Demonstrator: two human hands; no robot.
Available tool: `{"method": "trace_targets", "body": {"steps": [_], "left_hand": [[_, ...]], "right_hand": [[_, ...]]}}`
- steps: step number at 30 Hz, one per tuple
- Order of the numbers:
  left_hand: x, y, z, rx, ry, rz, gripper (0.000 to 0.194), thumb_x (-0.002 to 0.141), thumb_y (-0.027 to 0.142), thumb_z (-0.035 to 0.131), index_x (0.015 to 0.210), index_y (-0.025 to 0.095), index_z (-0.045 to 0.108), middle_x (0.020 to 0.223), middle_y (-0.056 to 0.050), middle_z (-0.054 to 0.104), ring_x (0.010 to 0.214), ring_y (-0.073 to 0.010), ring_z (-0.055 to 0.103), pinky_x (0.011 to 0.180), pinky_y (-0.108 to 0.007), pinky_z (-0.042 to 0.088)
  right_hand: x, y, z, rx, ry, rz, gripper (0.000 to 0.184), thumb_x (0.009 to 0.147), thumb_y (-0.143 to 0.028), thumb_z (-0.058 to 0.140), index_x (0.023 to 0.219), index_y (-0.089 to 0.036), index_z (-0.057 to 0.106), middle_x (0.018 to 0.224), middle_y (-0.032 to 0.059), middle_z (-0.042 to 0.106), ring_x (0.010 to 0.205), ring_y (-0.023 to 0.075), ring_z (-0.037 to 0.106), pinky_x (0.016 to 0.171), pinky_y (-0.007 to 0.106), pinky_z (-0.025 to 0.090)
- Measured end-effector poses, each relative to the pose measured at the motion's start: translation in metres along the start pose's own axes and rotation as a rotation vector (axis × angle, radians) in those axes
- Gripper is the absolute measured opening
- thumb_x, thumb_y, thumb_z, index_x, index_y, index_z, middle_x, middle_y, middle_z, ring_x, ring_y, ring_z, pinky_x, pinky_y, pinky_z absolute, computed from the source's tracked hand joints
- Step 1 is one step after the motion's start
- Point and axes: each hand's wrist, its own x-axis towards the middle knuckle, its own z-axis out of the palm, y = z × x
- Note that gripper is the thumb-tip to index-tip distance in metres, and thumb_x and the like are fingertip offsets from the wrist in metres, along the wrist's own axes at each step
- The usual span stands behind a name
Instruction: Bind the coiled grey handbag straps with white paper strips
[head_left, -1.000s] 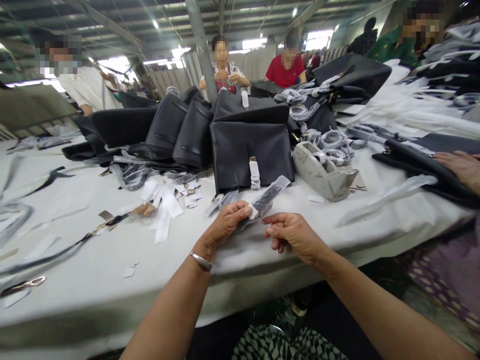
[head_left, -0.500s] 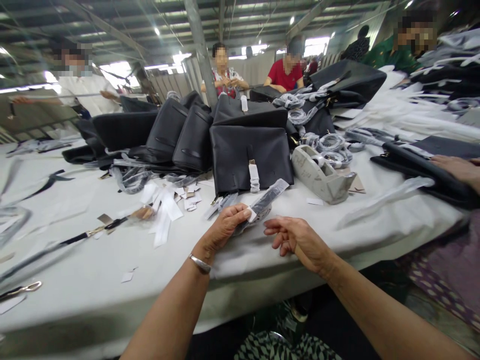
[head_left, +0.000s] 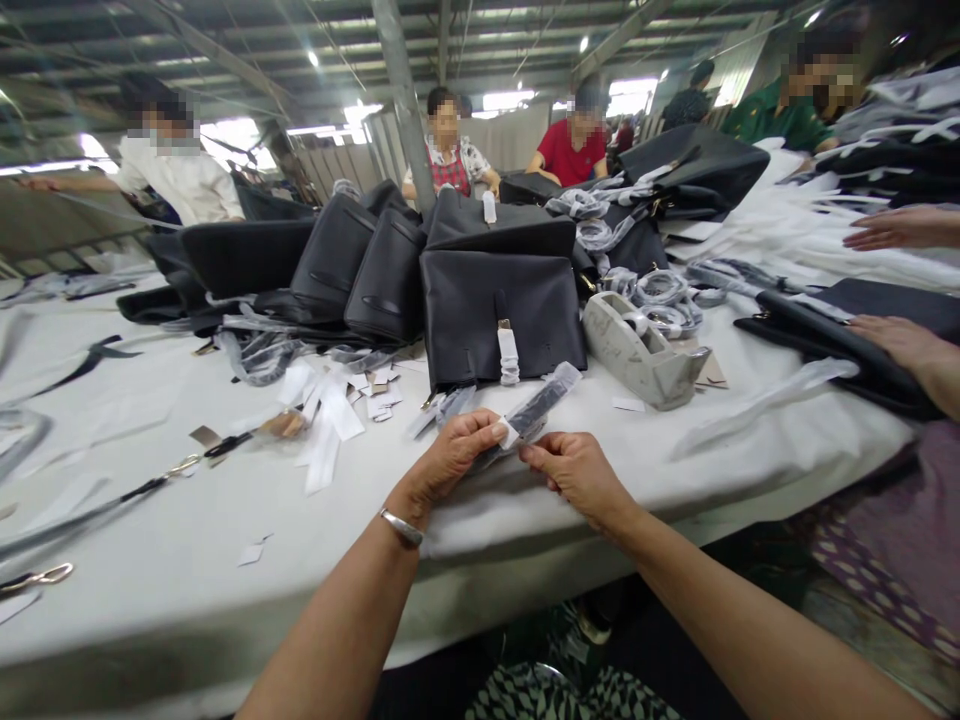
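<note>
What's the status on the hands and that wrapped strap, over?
Left hand pinching wrapped strap at its taped end. Right hand gripping beside it. Black bag and tape dispenser just behind, not touching.

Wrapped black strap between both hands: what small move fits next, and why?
Probably press the white tape tab down around the wrapped black strap. The left hand pinches the strap at the tab, the right hand has its fingertips at the same spot, and the strap's far end sticks out free.
</note>
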Motion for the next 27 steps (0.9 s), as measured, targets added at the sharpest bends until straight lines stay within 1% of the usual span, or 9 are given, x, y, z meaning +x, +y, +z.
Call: {"method": "trace_targets", "body": {"steps": [5, 6, 9, 11, 12, 17, 20, 24, 27], "left_hand": [[0.002, -0.002, -0.001, -0.001, 0.035, 0.001, 0.046, 0.083, 0.059, 0.061, 0.078, 0.014, 0.051, 0.064, 0.004, 0.04, 0.054, -0.007, 0.032, 0.05, -0.021, 0.022], [0.002, -0.002, -0.001, 0.006, 0.036, 0.002, 0.047, 0.082, 0.06, 0.061, 0.079, 0.014, 0.051, 0.064, 0.005, 0.039, 0.054, -0.007, 0.031, 0.05, -0.021, 0.022], [0.001, -0.001, 0.0, 0.052, 0.03, 0.02, 0.049, 0.081, 0.061, 0.062, 0.079, 0.014, 0.051, 0.064, 0.004, 0.038, 0.056, -0.0074, 0.03, 0.052, -0.021, 0.024], [0.001, 0.0, 0.001, 0.101, 0.043, 0.05, 0.048, 0.082, 0.061, 0.061, 0.077, 0.013, 0.052, 0.066, 0.004, 0.038, 0.058, -0.0082, 0.032, 0.054, -0.021, 0.026], [0.002, 0.0, 0.002, 0.129, 0.053, 0.069, 0.049, 0.082, 0.061, 0.06, 0.076, 0.013, 0.053, 0.068, 0.003, 0.039, 0.06, -0.0087, 0.033, 0.055, -0.021, 0.027], [0.005, -0.005, -0.001, 0.258, 0.058, 0.186, 0.05, 0.082, 0.062, 0.058, 0.073, 0.012, 0.057, 0.078, -0.001, 0.046, 0.071, -0.0123, 0.043, 0.065, -0.023, 0.034], [0.005, -0.009, -0.002, 0.306, 0.053, 0.219, 0.049, 0.085, 0.06, 0.056, 0.074, 0.012, 0.06, 0.081, -0.002, 0.048, 0.076, -0.0138, 0.046, 0.069, -0.024, 0.035], [0.005, -0.01, -0.002, 0.342, 0.055, 0.238, 0.048, 0.086, 0.058, 0.056, 0.074, 0.013, 0.061, 0.081, -0.002, 0.049, 0.077, -0.0144, 0.047, 0.071, -0.024, 0.036], [0.005, -0.007, -0.002, 0.357, 0.049, 0.244, 0.05, 0.085, 0.061, 0.055, 0.072, 0.013, 0.061, 0.08, -0.002, 0.049, 0.076, -0.0146, 0.047, 0.07, -0.025, 0.036]], "right_hand": [[0.01, -0.002, 0.009, -0.115, 0.076, -0.187, 0.037, 0.072, -0.049, 0.065, 0.062, -0.014, 0.063, 0.054, -0.0019, 0.046, 0.05, 0.0087, 0.037, 0.046, 0.022, 0.031], [0.011, -0.001, 0.011, -0.108, 0.074, -0.191, 0.036, 0.072, -0.049, 0.064, 0.064, -0.014, 0.065, 0.055, -0.0017, 0.047, 0.05, 0.0093, 0.039, 0.046, 0.022, 0.032], [0.012, 0.002, 0.016, -0.06, 0.044, -0.123, 0.035, 0.073, -0.048, 0.059, 0.076, -0.014, 0.067, 0.056, -0.0014, 0.051, 0.048, 0.0106, 0.042, 0.045, 0.022, 0.033], [0.014, 0.006, 0.017, -0.053, 0.029, -0.092, 0.033, 0.074, -0.045, 0.056, 0.078, -0.015, 0.066, 0.055, -0.002, 0.049, 0.046, 0.0108, 0.041, 0.043, 0.023, 0.032], [0.016, 0.008, 0.018, -0.07, 0.03, -0.108, 0.031, 0.074, -0.044, 0.054, 0.077, -0.015, 0.066, 0.054, -0.0019, 0.049, 0.046, 0.0112, 0.041, 0.044, 0.023, 0.032], [0.018, 0.013, 0.017, -0.239, 0.152, -0.341, 0.021, 0.071, -0.031, 0.047, 0.067, -0.017, 0.062, 0.063, 0.0036, 0.06, 0.064, 0.0191, 0.054, 0.063, 0.028, 0.043], [0.016, 0.015, 0.018, -0.262, 0.178, -0.358, 0.023, 0.072, -0.029, 0.044, 0.069, -0.017, 0.063, 0.066, 0.0051, 0.063, 0.068, 0.0213, 0.057, 0.066, 0.03, 0.044], [0.013, 0.018, 0.019, -0.206, 0.173, -0.409, 0.029, 0.076, -0.03, 0.046, 0.087, -0.016, 0.07, 0.082, 0.0073, 0.069, 0.078, 0.023, 0.061, 0.075, 0.029, 0.046], [0.013, 0.021, 0.02, -0.164, 0.202, -0.431, 0.029, 0.076, -0.03, 0.049, 0.087, -0.016, 0.072, 0.086, 0.0075, 0.07, 0.08, 0.023, 0.062, 0.077, 0.029, 0.047]]}}
